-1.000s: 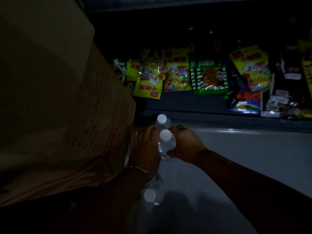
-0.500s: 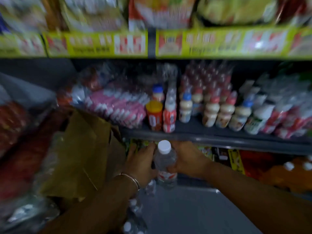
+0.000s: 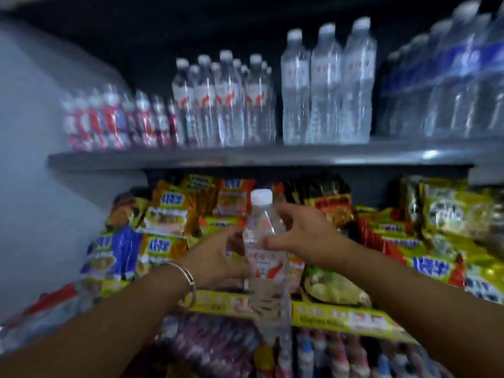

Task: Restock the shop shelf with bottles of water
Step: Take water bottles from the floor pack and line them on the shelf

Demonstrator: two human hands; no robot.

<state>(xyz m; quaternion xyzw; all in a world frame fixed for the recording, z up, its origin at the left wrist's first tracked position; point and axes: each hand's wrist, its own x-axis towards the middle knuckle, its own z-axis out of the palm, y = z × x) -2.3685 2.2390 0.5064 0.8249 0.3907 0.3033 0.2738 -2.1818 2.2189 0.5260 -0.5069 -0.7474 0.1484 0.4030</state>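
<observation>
Shop shelving fills the view, motion-blurred throughout; label text unreadable. Grey metal shelf up top carries rows of clear ribbed water bottles, small red-labelled ones at left, taller ones centre, blue-labelled ones at right cut off by the frame edge. Below it, crinkly snack packets in yellow, orange and blue, partly hidden behind the hands. Water bottle held upright in front of the packets, below the grey shelf: clear plastic, white cap, red-and-white label. Left hand, metal bangle on the wrist, fingers curled round the bottle's label. Right hand grips nearer the shoulder, fingertips spread loosely. Both forearms extend in from the bottom corners.
</observation>
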